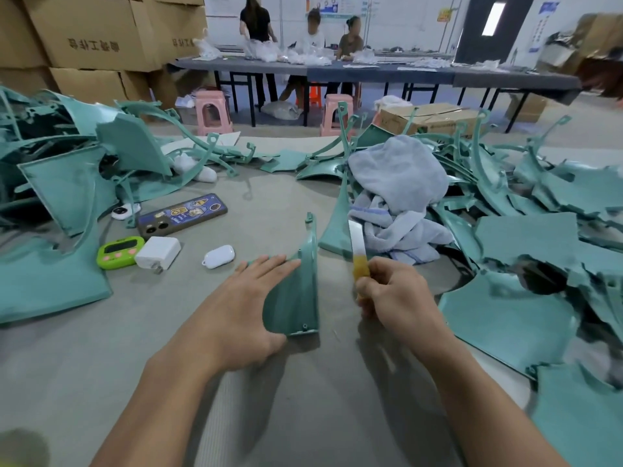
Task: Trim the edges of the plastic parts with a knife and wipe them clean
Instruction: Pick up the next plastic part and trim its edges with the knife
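The part point(296, 298) stands on edge on the table point(168, 382), braced by the left hand point(249, 298) with straight fingers; the right hand point(394, 291) curls round the knife point(357, 251), blade up, just beside it; best shave the rim lightly, stroking away from those fingers.

Grey table point(269, 416) bears teal plastic parts point(526, 241), phone point(182, 219), timer point(118, 254), charger point(157, 252).
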A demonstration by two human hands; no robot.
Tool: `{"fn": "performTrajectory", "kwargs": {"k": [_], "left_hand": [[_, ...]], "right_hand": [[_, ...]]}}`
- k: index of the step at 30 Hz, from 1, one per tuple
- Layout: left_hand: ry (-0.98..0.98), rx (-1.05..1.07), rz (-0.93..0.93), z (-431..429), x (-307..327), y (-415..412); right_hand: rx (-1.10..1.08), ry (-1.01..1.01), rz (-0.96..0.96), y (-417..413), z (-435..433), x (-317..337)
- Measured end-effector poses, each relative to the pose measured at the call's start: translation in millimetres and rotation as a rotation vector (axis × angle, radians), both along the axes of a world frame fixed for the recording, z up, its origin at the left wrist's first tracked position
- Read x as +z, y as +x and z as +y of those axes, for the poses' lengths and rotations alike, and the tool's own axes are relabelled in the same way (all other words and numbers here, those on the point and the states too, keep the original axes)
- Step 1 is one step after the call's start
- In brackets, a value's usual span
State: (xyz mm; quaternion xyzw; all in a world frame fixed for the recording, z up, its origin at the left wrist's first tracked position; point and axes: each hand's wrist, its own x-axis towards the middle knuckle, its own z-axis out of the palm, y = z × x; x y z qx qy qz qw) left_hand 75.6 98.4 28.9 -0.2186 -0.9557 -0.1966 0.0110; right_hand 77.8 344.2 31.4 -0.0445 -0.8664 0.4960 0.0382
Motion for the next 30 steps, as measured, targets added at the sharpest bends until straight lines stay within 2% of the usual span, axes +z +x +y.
{"fn": "performTrajectory", "kwargs": {"k": [4, 8, 10, 12, 14, 16, 17, 19, 21, 23, 27, 30], "left_hand": [[0.172, 0.091, 0.068, 2, -1, 4], [0.366, 0.368, 0.376, 5, -8, 3], [0.616, 0.501, 0.456, 5, -7, -1], [0.950, 0.589, 0.461, 8, -2, -2], [1.197, 0.646, 0.423, 11, 3, -3], [1.379, 0.637, 0.284, 13, 1, -7], [1.401, 0.619, 0.185, 13, -2, -10], [1.288, 0.563, 0.035, 14, -7, -13], [1.132, 0.512, 0.009, 14, -9, -14], [1.003, 0.467, 0.038, 13, -10, -15], [0.644, 0.332, 0.076, 24, -15, -7], [0.582, 0.239, 0.244, 33, -14, 6]], "right_hand": [[-0.015, -0.110, 0.005, -2, -2, 0], [-0.007, -0.210, 0.007, -2, -1, -1], [-0.012, -0.223, 0.050, -3, 0, -1], [-0.022, -0.239, 0.110, -4, 1, -2], [-0.025, -0.275, 0.174, -3, 0, -2], [-0.031, -0.309, 0.254, -1, -2, 0], [-0.040, -0.326, 0.295, -1, -2, 1], [-0.066, -0.359, 0.363, 1, 0, 4], [-0.079, -0.416, 0.414, 2, 4, 7], [-0.083, -0.455, 0.436, 4, 5, 9], [-0.068, -0.359, 0.429, 9, -6, 7], [0.027, -0.302, 0.443, 19, -20, 9]]}}
